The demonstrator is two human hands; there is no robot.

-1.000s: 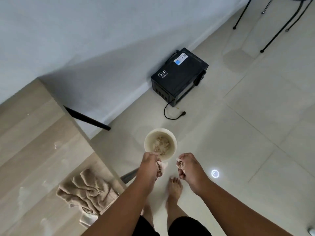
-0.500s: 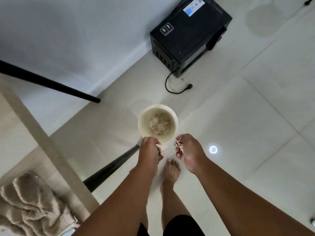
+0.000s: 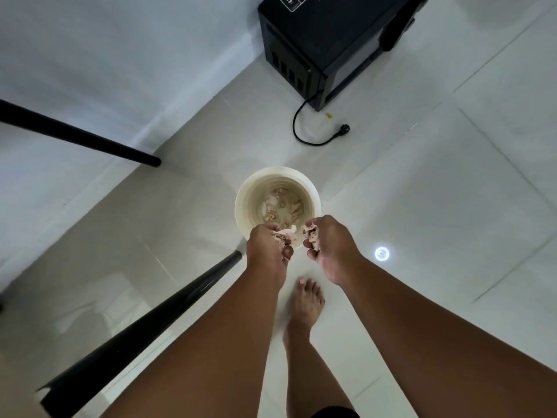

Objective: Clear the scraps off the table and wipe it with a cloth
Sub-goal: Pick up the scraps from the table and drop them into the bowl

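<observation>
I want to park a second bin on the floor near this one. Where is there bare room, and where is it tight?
Open tile lies right of the bucket, out past the round light reflection. Another bare strip runs between the bucket and the plug. It is tight at the near rim: both hands, a foot and a table leg crowd it.

Round cream bin (image 3: 245, 203) stands upright on the floor, mid-scene, open top, ribbed inner wall. Pale crumpled paper scraps (image 3: 280, 203) lie loose at its bottom. More scraps in two clumps at the bin's near rim: one wad (image 3: 284, 233) clutched in the left hand (image 3: 266, 251), one wad (image 3: 310, 235) in the right hand (image 3: 331, 245). Both wads pinkish-white, crumpled, just above the rim.
</observation>
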